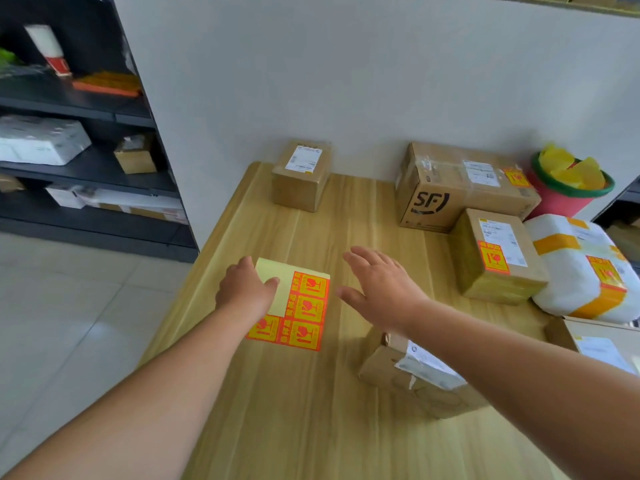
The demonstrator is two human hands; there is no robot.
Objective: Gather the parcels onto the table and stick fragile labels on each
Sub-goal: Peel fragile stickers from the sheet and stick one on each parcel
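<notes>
Head view, contents as seen. Table: pale wood grain, set against a grey wall. Black shelving at the left, holding assorted packages. Pink bucket with a green rim at the far right corner, yellow pieces inside. Parcels on the table: a small carton at the far edge with a white shipping slip on top; an SF carton against the wall, a fragile sticker on its top; a taped brown box just in front of it, also stickered; a white wrapped parcel touching that box's right side, stickered too; a flat box at the right edge; a crumpled brown parcel, partly hidden under my right forearm. Sheet of fragile labels: flat on the table, mid-left, its upper-left part bare backing. My left hand rested on the sheet's left edge, thumb laid across the bare backing, gripping nothing. My right hand hovered just right of the sheet, fingers spread and straight, holding nothing.
</notes>
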